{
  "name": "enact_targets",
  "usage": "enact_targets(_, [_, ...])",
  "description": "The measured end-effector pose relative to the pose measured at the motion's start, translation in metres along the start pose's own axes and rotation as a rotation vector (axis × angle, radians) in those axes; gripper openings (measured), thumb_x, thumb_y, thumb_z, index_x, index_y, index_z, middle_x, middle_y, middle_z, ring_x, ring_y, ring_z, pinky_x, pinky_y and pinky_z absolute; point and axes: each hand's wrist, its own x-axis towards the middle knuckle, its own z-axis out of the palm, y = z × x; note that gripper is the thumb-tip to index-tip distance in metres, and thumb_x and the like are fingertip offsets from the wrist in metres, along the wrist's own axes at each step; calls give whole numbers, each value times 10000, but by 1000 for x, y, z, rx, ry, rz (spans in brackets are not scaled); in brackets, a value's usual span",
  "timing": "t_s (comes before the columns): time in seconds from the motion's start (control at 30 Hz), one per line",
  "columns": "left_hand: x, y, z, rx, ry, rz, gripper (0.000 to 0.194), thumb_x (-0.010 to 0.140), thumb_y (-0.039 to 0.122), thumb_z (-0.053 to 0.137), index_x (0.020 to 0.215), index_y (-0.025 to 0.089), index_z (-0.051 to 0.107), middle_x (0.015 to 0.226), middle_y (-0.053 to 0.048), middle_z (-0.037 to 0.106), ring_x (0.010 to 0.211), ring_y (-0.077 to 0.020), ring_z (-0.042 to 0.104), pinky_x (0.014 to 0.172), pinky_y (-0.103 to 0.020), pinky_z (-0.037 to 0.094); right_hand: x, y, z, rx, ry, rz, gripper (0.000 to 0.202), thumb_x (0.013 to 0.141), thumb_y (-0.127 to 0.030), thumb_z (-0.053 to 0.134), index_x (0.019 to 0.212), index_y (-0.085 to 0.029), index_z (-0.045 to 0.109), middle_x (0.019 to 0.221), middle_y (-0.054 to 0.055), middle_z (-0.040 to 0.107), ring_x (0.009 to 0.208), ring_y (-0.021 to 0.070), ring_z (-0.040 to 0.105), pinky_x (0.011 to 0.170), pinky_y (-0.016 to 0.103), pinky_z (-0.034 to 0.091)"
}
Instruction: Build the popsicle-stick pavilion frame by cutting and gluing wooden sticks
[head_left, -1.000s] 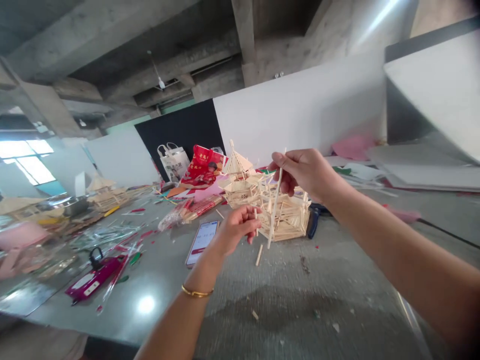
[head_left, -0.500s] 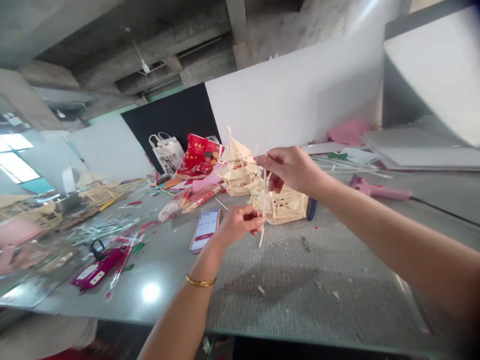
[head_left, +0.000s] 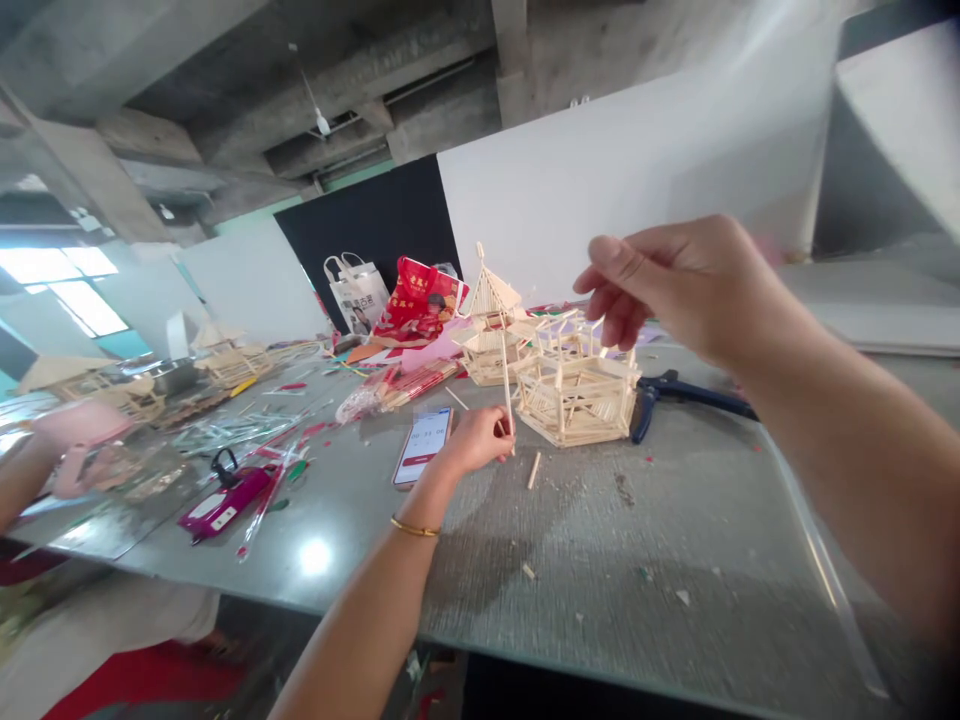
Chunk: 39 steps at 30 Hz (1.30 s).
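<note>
My left hand (head_left: 481,440) is closed around the lower end of a thin wooden stick (head_left: 506,375), which stands nearly upright above the table. Raised to the right, my right hand (head_left: 667,285) has loosely curled, slightly parted fingers and nothing visible in them. Behind and below it sits a many-sided wooden stick frame (head_left: 576,405) with posts and railings. A second stick model with a pointed roof (head_left: 491,300) stands farther back. Blue-handled pliers (head_left: 675,388) lie beside the frame, partly covered by my right arm. A short stick piece (head_left: 534,470) rests near my left hand.
A phone (head_left: 422,447) showing a timer lies left of my left hand. Farther left are a purple power strip (head_left: 225,503), scattered plastic strips and bundled sticks (head_left: 420,385). Bags (head_left: 420,305) stand at the back. Another person's arm (head_left: 26,470) shows at the left edge.
My right hand has let go of the stick's top and moved up and right. My left hand still holds the stick. The pliers have come into fuller view as my view shifted.
</note>
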Motion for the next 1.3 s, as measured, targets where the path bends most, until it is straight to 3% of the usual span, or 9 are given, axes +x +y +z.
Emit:
enact_targets(0.17, [1,-3,0,24,21,6,51,687,141,547,735,157,542,572,14,609,483,-115,589,463,-198,437,-5,14,23,-154,-453,106,308,832,-389,566,682,-127,626,562,37,609,407,84,543,369,165,424])
enact_targets(0.27, [2,-3,-4,-229,52,20,101,710,196,588,766,156,513,612,1,622,506,-120,596,490,-218,457,-13,31,49,-220,-739,229,265,820,-308,538,649,-126,624,495,26,578,357,89,513,331,165,400])
enact_targets(0.33, [2,0,-8,-423,83,62,168,718,247,623,784,155,499,609,6,611,511,-114,588,507,-226,464,-18,43,67,-227,-790,305,208,804,-258,528,708,-120,650,435,8,532,305,93,467,284,170,354])
enact_targets(0.57, [-2,14,-18,-635,189,104,246,678,297,690,762,152,510,601,28,559,517,-90,536,509,-214,435,-26,65,100,-33,-699,403,221,853,-232,422,815,-145,622,637,6,584,360,84,517,310,189,421])
enact_targets(0.83, [-2,15,-13,-1088,227,118,284,679,318,703,882,133,627,731,-4,583,601,-65,516,557,-187,409,-27,59,103,-4,-623,335,251,899,-291,375,706,-160,468,484,-10,548,345,101,513,335,188,398])
enact_targets(0.93, [-3,14,-15,-972,208,120,243,688,334,696,783,119,635,661,2,562,572,-68,507,543,-190,403,-27,54,102,-105,-584,282,235,873,-252,411,669,-163,485,508,-4,562,343,92,495,340,192,367])
enact_targets(1.03, [1,7,-15,-646,279,77,269,718,389,645,703,122,618,602,7,548,538,-82,510,528,-202,410,-21,43,88,-234,-462,207,276,820,-243,522,559,-163,478,453,-14,501,351,67,440,379,189,311])
enact_targets(1.17, [9,-11,-5,-169,348,-51,278,761,405,567,733,139,641,608,-1,606,514,-95,530,524,-207,412,-10,20,49,-327,-260,92,305,831,-392,564,624,-168,559,446,-18,492,376,77,466,428,201,322])
enact_targets(1.3, [13,-26,8,-47,300,-100,234,727,369,601,644,155,651,511,21,580,475,-102,513,504,-207,372,-5,2,10,-338,-77,0,383,838,-488,551,655,-156,605,444,-6,527,362,71,480,419,199,357])
